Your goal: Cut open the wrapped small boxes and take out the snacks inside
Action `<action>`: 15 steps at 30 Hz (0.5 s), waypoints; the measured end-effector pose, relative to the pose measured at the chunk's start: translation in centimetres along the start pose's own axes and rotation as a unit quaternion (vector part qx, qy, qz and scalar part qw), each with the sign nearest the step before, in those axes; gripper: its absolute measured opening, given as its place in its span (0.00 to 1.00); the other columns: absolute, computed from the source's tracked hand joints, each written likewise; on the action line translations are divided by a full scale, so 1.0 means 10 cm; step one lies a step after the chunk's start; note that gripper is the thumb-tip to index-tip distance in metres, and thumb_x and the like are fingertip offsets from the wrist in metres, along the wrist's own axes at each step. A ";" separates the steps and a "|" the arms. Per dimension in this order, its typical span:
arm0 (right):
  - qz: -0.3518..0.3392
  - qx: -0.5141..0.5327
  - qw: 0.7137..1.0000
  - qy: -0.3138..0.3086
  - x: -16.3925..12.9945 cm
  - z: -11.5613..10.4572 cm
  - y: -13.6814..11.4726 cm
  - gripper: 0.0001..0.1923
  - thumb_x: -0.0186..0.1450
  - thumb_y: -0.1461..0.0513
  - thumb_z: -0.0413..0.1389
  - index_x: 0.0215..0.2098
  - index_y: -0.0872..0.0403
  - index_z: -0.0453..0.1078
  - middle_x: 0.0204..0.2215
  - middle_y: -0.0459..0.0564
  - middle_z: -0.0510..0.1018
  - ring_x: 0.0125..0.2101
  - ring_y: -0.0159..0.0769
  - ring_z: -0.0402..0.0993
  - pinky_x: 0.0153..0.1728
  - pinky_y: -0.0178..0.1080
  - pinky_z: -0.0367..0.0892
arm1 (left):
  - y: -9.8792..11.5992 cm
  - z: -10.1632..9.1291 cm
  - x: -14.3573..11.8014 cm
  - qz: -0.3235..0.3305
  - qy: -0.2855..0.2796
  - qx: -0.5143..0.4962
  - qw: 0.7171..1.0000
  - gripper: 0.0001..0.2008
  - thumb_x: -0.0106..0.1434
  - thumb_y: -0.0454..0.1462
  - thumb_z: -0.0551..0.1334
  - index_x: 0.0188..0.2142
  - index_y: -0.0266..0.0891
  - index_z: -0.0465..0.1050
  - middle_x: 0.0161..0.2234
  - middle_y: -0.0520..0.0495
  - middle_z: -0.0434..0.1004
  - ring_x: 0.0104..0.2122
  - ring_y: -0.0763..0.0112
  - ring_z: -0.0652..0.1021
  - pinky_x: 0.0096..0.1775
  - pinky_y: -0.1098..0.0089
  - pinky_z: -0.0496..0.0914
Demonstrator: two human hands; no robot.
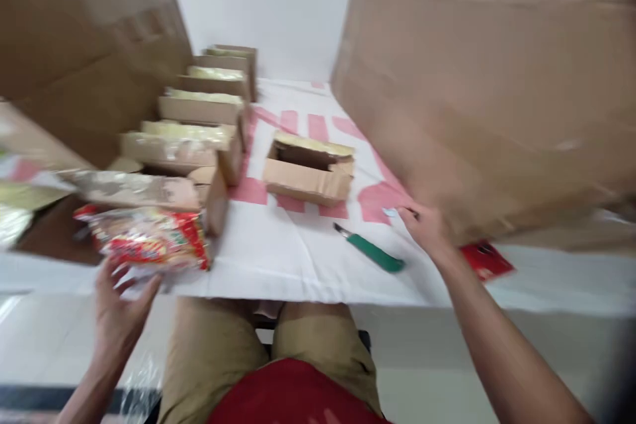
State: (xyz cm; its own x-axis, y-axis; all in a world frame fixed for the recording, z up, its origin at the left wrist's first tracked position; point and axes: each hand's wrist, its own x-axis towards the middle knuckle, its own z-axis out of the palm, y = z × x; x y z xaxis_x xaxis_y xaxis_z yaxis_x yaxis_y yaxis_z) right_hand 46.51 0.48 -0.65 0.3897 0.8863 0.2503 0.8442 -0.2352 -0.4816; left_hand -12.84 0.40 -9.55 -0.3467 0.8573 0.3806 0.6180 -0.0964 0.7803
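Closest to the tabletop (pixel 308 285), I wear khaki trousers (pixel 213 344), full in the leg and softly creased. Farther back from the tabletop is my top (pixel 293 377), plain deep red with a rounded lower outline and a few paler marks, too blurred to read. My left hand (pixel 118 315) and right hand (pixel 428 230) are bare, as are both forearms (pixel 487 318).

We saw a green-handled cutter (pixel 376 252) lying on a white cloth (pixel 278 258) printed in pink, a small open carton (pixel 298 179) standing beyond it, a pale wall (pixel 258 13) behind and light flooring (pixel 422 351) below.
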 end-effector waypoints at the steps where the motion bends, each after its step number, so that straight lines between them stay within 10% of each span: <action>1: -0.027 0.021 0.999 -0.024 -0.11 0.11 -0.17 0.14 0.71 0.57 0.56 0.32 0.52 0.81 0.31 0.57 0.84 0.36 0.49 0.82 0.42 0.48 0.74 | -0.05 -0.02 0.00 -0.003 0.007 0.005 1.000 0.47 0.50 0.56 0.73 0.64 0.39 0.64 0.55 0.35 0.72 0.49 0.47 0.78 0.44 0.48 0.80; 6: -0.215 0.193 0.927 -0.240 -0.88 1.11 -1.34 0.20 0.65 0.56 0.61 0.55 0.49 0.79 0.53 0.54 0.83 0.42 0.44 0.84 0.47 0.46 0.79 | -0.15 0.00 0.05 0.032 0.006 0.033 0.999 0.50 0.55 0.53 0.72 0.71 0.39 0.56 0.62 0.30 0.67 0.56 0.45 0.76 0.49 0.46 0.79; 9: -0.241 0.206 0.917 -0.243 -1.12 1.74 -2.06 0.46 0.58 0.52 0.69 0.71 0.52 0.63 0.69 0.63 0.68 0.65 0.59 0.69 0.64 0.59 0.68 | -0.16 0.10 0.04 0.049 0.008 0.033 0.998 0.51 0.56 0.52 0.72 0.73 0.39 0.53 0.62 0.29 0.68 0.57 0.44 0.75 0.49 0.47 0.78; 15: -0.253 0.267 0.915 -0.168 -1.03 2.34 -2.65 0.60 0.54 0.56 0.72 0.76 0.55 0.47 0.70 0.68 0.64 0.68 0.62 0.64 0.66 0.63 0.64 | -0.24 0.34 0.04 0.044 0.012 0.068 0.997 0.51 0.60 0.53 0.68 0.75 0.36 0.50 0.60 0.27 0.71 0.54 0.42 0.77 0.53 0.41 0.75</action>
State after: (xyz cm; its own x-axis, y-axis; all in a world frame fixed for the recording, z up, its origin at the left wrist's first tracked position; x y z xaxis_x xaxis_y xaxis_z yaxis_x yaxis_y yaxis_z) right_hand 11.52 6.93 -10.11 -0.2118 0.9217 0.3250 0.5509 0.3873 -0.7392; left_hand -12.10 2.69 -12.96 -0.3031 0.8359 0.4576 0.7359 -0.0997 0.6697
